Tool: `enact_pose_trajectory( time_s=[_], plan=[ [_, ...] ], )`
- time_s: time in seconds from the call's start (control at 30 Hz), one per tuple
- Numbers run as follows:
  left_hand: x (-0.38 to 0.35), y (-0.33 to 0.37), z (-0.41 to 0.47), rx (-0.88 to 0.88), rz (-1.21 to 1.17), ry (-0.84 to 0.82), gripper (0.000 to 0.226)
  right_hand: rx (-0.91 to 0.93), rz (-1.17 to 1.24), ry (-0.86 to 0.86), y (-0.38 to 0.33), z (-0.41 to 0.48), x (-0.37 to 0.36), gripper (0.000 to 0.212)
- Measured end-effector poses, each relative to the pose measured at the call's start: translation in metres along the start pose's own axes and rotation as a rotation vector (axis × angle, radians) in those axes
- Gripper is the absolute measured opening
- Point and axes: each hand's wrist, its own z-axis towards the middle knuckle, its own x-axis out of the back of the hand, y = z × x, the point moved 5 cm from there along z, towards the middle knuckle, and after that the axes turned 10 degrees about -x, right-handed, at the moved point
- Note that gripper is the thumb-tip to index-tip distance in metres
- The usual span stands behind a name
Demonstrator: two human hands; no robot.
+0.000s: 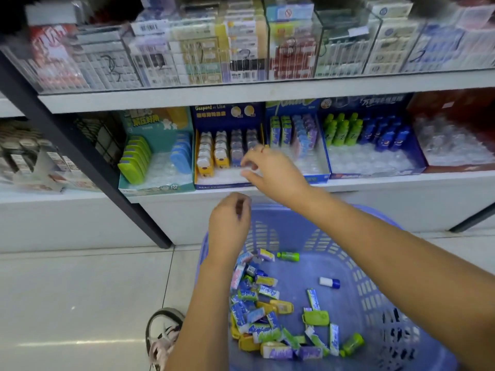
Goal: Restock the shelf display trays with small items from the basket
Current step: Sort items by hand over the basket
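Note:
A purple-blue plastic basket (356, 253) stands on the floor and holds several small items (267, 314): gum packs, yellow and green cases, tiny bottles. My right hand (270, 170) reaches into the dark blue display tray (227, 183) on the lower shelf. Its thumb and fingers pinch a small grey-blue item (249, 164) at the front of the tray's right column. Yellow bear-shaped items (213, 159) fill the tray's left columns. My left hand (229, 223) hovers over the basket's far rim, fingers curled round a small dark item (239, 207).
A teal tray (158, 183) with green and blue cases sits left of the dark blue one. Blue trays with gum packs (294, 135) and small bottles (361, 132) and a red tray (455, 145) sit to the right. A black shelf post (80, 156) slants at left. My shoe (163, 336) is beside the basket.

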Motion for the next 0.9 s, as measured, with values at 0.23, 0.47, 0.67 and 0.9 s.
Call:
enact_pose_trajectory(
  time_s=[0.23, 0.47, 0.67, 0.9],
  plan=[
    [-0.113, -0.057, -0.079, 0.231, 0.211, -0.929, 0.034, -0.458, -0.161, -0.607, 0.143, -0.113, -0.126, 0.027],
    [-0.159, -0.079, -0.095, -0.038, 0.641, -1.220, 0.032, -0.387, -0.043, -0.629, 0.193, -0.135, -0.175, 0.049],
    [-0.169, -0.095, -0.093, 0.128, 0.554, -1.235, 0.029, -0.410, -0.036, -0.658, 0.210, -0.147, -0.218, 0.054],
    [-0.182, -0.100, -0.094, -0.047, 0.681, -1.405, 0.030, -0.539, -0.060, -0.522, 0.211, -0.142, -0.236, 0.036]
  ],
)
